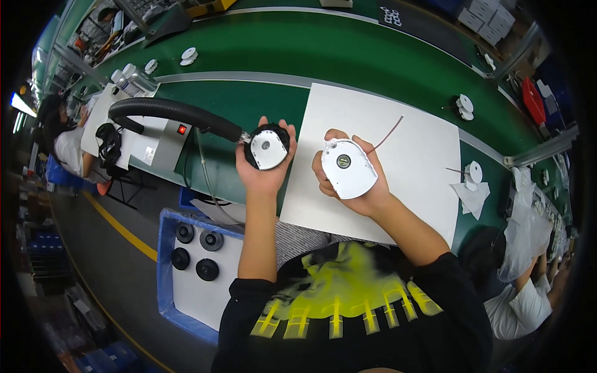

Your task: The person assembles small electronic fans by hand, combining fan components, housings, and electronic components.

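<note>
My left hand [261, 179] is closed around a round black part with a white plate [268, 156] on its upper face. That part sits right at the end of a black flexible hose [180, 114]; whether they touch I cannot tell. My right hand [377, 198] grips a white round housing [357, 176] with one flat side and a dark circle in its middle. A thin reddish wire [388, 133] sticks up from beside the housing. Below my right hand lies a large white sheet [398, 124] on the green bench.
At lower left, a blue-lined bin [163, 273] holds several black round parts [207, 269]. A white box with a red switch [181, 129] stands at the bench's left. White parts [464, 107] dot the green surface [280, 50]. People sit at both sides.
</note>
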The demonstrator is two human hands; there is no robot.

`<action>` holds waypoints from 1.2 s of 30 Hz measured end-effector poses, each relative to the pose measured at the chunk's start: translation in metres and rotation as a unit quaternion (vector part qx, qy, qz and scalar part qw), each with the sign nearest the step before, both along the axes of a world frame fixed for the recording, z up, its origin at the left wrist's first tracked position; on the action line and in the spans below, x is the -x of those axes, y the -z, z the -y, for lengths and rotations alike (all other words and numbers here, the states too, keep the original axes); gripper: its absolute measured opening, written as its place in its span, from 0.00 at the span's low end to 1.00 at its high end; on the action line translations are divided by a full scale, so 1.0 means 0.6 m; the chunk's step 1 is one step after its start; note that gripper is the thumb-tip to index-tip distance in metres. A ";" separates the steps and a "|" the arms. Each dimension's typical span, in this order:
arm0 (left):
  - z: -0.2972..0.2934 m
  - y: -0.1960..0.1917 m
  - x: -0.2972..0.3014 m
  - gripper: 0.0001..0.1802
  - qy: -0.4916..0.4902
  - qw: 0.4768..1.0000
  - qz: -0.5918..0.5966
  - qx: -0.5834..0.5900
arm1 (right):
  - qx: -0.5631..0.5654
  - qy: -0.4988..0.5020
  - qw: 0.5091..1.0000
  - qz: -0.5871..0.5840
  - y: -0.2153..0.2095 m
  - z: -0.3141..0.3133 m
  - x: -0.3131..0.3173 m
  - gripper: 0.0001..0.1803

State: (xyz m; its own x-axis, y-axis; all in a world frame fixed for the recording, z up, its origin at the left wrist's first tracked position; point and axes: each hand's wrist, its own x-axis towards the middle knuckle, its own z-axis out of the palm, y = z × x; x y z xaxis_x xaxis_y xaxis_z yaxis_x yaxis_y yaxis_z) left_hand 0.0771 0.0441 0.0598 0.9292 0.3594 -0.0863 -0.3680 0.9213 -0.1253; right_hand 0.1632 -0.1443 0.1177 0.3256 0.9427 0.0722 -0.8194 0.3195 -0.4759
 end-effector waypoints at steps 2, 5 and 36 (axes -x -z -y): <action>0.043 -0.005 0.003 0.34 0.050 0.998 0.010 -0.031 | 0.062 0.070 0.994 0.058 0.001 0.019 -0.001 0.24; 0.132 -0.058 0.009 0.36 -0.024 0.968 -0.076 -0.237 | 0.135 0.317 0.852 0.395 0.004 0.022 0.016 0.23; 0.243 -0.097 0.048 0.44 -0.219 0.728 -0.122 -0.638 | 0.073 0.404 0.453 0.791 -0.028 0.071 0.030 0.24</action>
State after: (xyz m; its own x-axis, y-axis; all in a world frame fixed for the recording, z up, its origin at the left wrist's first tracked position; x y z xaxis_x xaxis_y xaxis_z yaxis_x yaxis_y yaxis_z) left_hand 0.0484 -0.1016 0.1181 0.7141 0.5484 0.4350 -0.5300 0.0177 0.8478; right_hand 0.1451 -0.1867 0.1344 0.2188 0.5935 0.7745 0.9411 0.0812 -0.3281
